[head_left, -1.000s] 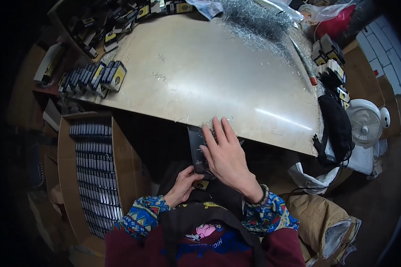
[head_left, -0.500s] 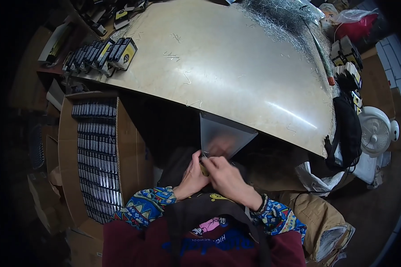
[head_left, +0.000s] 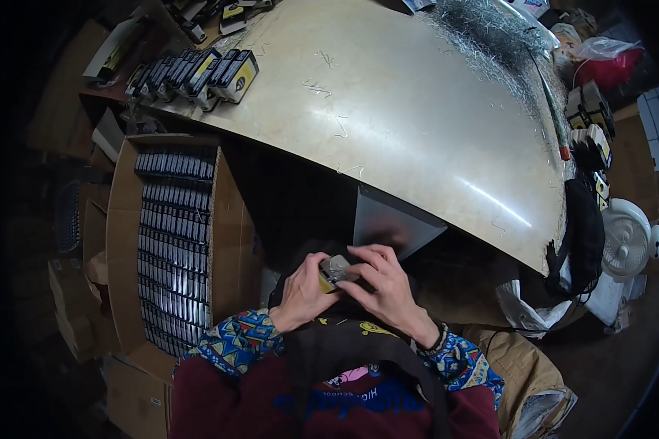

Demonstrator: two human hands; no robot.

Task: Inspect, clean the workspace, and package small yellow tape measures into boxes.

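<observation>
In front of my lap, below the table edge, I hold a small box (head_left: 334, 272) with a yellow and black side and a greyish top face. My left hand (head_left: 304, 294) is closed around its left side, thumb along the edge. From the right, my right hand (head_left: 384, 289) meets the box with thumb and bent fingers at its near right corner; the index finger stands off from it. What lies between the right fingertips is partly hidden. Beyond my hands, a grey sheet-like panel (head_left: 392, 223) hangs under the table.
A large carton (head_left: 233, 241) at the left holds many packed dark boxes. Yellow-black boxes (head_left: 231, 77) stand on the table (head_left: 417, 124) at far left. Bent wires (head_left: 342, 126) lie scattered there, with a wire heap (head_left: 483, 44) at the back. A white fan (head_left: 626, 238) stands right.
The view has shifted, so the surroundings sit further right. My right hand has drawn slightly away from the left, its fingers spreading, and more of the small box shows.
</observation>
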